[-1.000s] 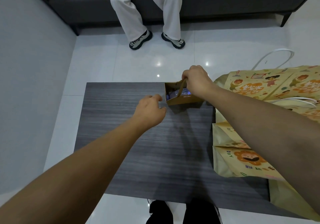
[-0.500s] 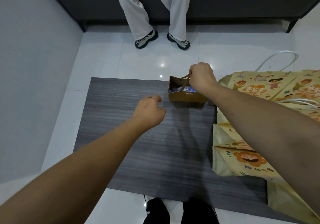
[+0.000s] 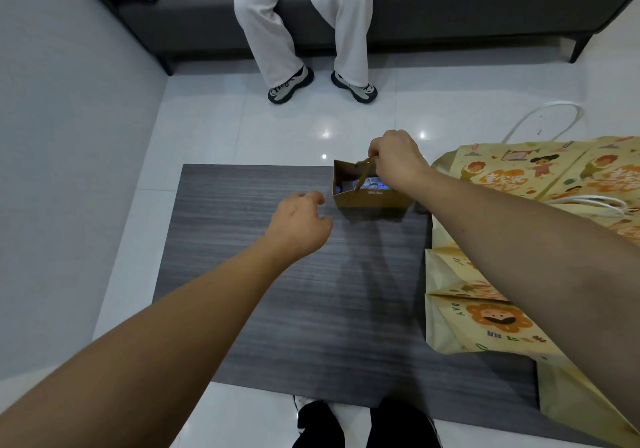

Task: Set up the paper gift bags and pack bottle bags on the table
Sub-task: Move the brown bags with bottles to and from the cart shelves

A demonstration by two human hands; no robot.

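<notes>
Dark grey woodgrain tabletop [image 3: 277,309]; plain brown paper bag [image 3: 372,200]; yellow gift bags [image 3: 485,323] printed with orange cartoon figures.

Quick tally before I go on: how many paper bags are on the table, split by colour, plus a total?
Brown kraft bag: 1, standing open at the table's far edge, handle pinched by the right hand.
Yellow cartoon-print bags: at least 3 lying flat and overlapping at the right; exact number unclear.
Total: at least 4.
Left hand holds nothing.
</notes>
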